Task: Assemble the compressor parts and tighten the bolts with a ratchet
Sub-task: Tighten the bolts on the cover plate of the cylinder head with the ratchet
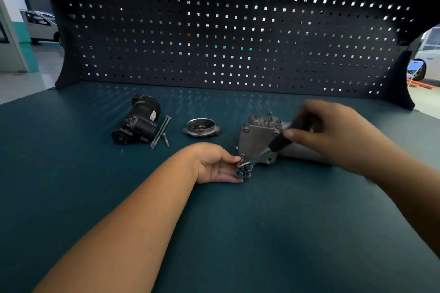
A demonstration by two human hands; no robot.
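A grey metal compressor body (258, 143) lies on the green bench right of centre, its square end plate facing me. My right hand (333, 133) grips the black handle of a ratchet (281, 141); the handle is blurred and its head reaches the plate's lower left corner. My left hand (219, 165) lies palm up on the bench and pinches the ratchet head at that corner bolt, beside a small dark flange (241, 172). A black compressor part (137, 123) lies at the left, with two long bolts (160, 132) and one short bolt (166, 139) next to it.
A round metal cover (202, 127) sits between the black part and the grey body. A dark pegboard (226, 38) stands along the back of the bench (238, 233). Cars stand beyond the bench at far left and far right.
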